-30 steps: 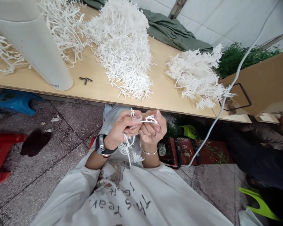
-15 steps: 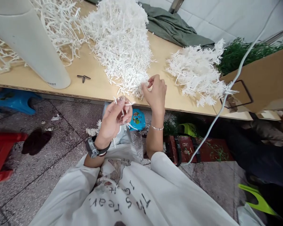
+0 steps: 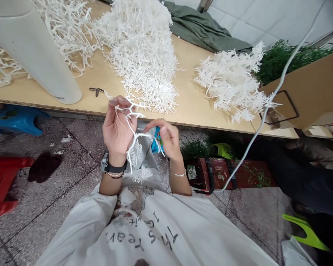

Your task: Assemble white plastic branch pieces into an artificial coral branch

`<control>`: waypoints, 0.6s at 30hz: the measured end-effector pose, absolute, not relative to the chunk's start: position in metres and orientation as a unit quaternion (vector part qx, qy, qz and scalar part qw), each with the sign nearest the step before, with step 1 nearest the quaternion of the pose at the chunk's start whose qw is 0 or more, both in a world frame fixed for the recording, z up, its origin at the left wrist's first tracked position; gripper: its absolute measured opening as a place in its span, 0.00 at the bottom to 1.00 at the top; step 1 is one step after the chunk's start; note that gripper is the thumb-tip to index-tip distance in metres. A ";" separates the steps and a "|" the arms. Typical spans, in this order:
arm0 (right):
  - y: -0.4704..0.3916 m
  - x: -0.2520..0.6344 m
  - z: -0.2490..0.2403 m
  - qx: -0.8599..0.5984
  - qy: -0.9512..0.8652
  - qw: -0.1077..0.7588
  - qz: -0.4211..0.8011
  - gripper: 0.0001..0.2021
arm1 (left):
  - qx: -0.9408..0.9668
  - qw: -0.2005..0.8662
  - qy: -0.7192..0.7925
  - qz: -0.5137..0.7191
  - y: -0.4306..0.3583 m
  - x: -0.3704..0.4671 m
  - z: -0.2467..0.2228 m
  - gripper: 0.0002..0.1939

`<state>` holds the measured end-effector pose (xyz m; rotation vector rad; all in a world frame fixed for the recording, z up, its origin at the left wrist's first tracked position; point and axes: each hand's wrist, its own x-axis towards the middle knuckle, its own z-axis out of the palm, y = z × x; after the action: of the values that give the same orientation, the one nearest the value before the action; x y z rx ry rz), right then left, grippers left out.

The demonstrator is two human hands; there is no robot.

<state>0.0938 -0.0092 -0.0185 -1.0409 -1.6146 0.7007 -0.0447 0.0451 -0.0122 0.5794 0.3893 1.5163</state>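
A branching white plastic stem (image 3: pixel 131 142) hangs from my left hand (image 3: pixel 118 129), palm turned up and fingers curled at the stem's upper part. Its forked lower end reaches toward my right hand (image 3: pixel 166 138), whose fingers are bent beside the right-hand branch; whether they pinch anything is unclear. Behind my hands, a big pile of small white sprigs (image 3: pixel 144 55) lies on the wooden table (image 3: pixel 94 99). To the right lies a smaller bunch of white sprigs (image 3: pixel 230 81). Bare white branches (image 3: pixel 69 33) lie at the back left.
A tall pale bottle (image 3: pixel 41 55) stands at left, near dark seeds (image 3: pixel 96 90). A white cable (image 3: pixel 255 136) crosses the right side. Green cloth (image 3: pixel 202 29), green foliage (image 3: pixel 283 61) and a cardboard box (image 3: pixel 316 85) border the table. A person's dark-clothed leg (image 3: pixel 283 162) is at right.
My left hand has turned palm up and moved left, showing the branching stem. My right hand has come down and left from the sprig pile toward the stem.
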 end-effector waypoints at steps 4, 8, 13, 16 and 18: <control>-0.018 0.085 -0.033 -0.397 -0.726 0.458 0.326 0.23 | 0.288 0.657 0.192 0.670 0.044 -0.041 -0.013 0.16; -0.025 0.083 -0.037 -0.426 -0.723 0.428 0.335 0.11 | 0.352 0.709 0.164 0.589 0.038 -0.037 -0.008 0.24; -0.040 0.095 -0.024 -0.452 -0.620 0.530 0.362 0.16 | 0.534 0.648 0.135 0.527 0.036 -0.040 -0.013 0.41; -0.046 0.096 -0.011 -0.464 -0.538 0.623 0.327 0.17 | 0.647 0.550 0.135 0.511 0.038 -0.043 -0.022 0.39; -0.048 0.094 -0.003 -0.493 -0.502 0.664 0.255 0.17 | 0.706 0.535 0.116 0.450 0.038 -0.042 -0.025 0.41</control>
<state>0.0941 -0.0478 -0.0027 -1.1133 -1.1341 0.5763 -0.0416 0.0380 -0.0248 1.6822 0.2766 1.0713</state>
